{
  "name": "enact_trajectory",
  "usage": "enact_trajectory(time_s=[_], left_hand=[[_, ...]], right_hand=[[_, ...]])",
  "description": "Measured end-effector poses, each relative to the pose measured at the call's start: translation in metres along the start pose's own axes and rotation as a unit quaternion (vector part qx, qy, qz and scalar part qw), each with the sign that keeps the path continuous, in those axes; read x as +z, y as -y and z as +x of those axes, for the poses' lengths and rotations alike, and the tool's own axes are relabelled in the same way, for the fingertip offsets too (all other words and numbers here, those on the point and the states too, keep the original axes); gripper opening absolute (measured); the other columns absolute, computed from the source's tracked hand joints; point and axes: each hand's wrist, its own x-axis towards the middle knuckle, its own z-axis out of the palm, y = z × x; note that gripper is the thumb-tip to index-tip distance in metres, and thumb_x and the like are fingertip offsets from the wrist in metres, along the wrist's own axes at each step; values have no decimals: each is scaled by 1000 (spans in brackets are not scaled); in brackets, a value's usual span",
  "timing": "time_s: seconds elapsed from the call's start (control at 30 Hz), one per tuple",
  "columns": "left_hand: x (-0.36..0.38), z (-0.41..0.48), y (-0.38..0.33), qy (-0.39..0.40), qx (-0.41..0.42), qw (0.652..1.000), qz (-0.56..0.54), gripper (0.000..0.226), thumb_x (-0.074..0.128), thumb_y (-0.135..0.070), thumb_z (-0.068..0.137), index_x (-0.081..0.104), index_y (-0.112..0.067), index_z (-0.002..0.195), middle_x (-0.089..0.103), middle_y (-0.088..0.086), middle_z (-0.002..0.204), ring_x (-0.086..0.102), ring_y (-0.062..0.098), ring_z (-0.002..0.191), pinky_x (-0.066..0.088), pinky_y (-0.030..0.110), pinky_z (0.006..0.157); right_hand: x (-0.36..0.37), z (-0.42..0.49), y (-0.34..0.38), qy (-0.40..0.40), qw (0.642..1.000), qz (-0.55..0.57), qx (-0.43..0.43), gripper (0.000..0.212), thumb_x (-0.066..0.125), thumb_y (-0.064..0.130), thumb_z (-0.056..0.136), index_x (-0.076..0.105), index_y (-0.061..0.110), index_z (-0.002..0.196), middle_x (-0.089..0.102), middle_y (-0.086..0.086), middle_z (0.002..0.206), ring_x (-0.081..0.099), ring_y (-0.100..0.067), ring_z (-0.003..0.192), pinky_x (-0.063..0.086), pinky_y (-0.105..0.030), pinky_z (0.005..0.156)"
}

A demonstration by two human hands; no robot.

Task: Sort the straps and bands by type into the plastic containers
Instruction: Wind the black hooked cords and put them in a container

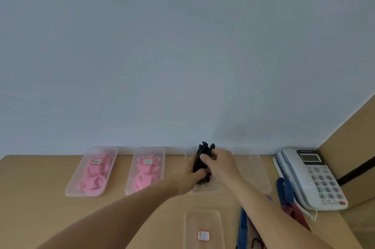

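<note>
I see left hand (189, 176) and right hand (220, 162) both stretched forward, curled tight round a bundle of black straps (203, 155), clear plastic container (206, 188) just under the fingers.

Both bare arms reach forward and meet in the middle, left hand (188, 175) and right hand (220, 163) curled round the same black straps (206, 149).

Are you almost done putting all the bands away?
Maybe halfway. Done: pink bands fill two clear plastic containers on the left. In hand: the left hand and right hand grip a bundle of black straps over a third container. Left: blue striped straps and a red striped strap lie loose on the table.
</note>
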Motion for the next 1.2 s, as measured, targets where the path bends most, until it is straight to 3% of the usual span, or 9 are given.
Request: enact_trajectory(time_s=[0.13,0.27,0.4,0.57,0.67,0.77,0.93,1.1,1.2], left_hand=[[0,16,6,1,-103,990,97,41,40,-39,78,60,-17,107,63,10,98,57,29,95,48,44,87],[8,23,22,16,-153,954,257,24,35,-25,100,48,-15,83,50,4,87,44,27,99,37,37,87],[12,29,40,9,-168,913,371,32,33,-38,99,57,-18,106,51,7,114,37,26,116,34,40,98],[14,34,49,-13,-134,876,464,42,42,-50,90,62,-21,112,50,4,112,40,25,113,36,36,93],[9,35,52,-71,-76,887,450,56,54,-49,82,47,-23,131,45,1,123,40,24,120,34,33,102],[2,39,56,-32,-1,890,455,82,58,-40,84,17,-23,154,23,0,154,17,24,145,20,36,118],[-3,40,64,31,60,852,519,62,44,-38,93,34,-12,149,38,4,152,21,23,146,20,39,118],[-7,42,64,83,12,831,550,61,31,-37,100,24,-7,153,15,8,162,-1,25,151,5,46,121],[-7,45,59,86,8,837,541,62,27,-43,100,31,-6,149,8,7,164,-9,24,151,-3,49,121]], right_hand=[[8,23,-29,74,997,-2,0,23,63,22,87,65,0,81,62,-8,63,56,-20,59,49,-38,62],[22,32,-50,119,992,-48,-18,25,61,26,89,66,1,85,68,-15,77,63,-30,69,49,-39,61],[32,37,-56,136,986,-94,-29,21,59,27,91,63,7,85,66,-9,77,59,-23,66,43,-34,56],[37,36,-63,155,981,-119,-17,14,54,23,95,66,14,94,66,-1,82,61,-16,72,46,-28,61],[39,34,-62,133,978,-160,-23,18,51,20,96,67,13,92,66,-2,84,61,-20,77,43,-29,61],[38,35,-58,121,971,-204,-19,19,49,19,95,64,13,84,61,-1,78,57,-20,70,36,-25,52],[33,34,-59,80,967,-240,-13,19,52,22,94,66,11,87,63,-3,79,58,-19,68,34,-23,51],[37,33,-58,33,973,-230,-11,16,61,31,93,58,16,90,60,4,77,58,-16,70,41,-25,58],[37,32,-61,34,964,-263,-29,25,53,37,97,62,16,88,58,5,76,60,-17,73,40,-25,59]])
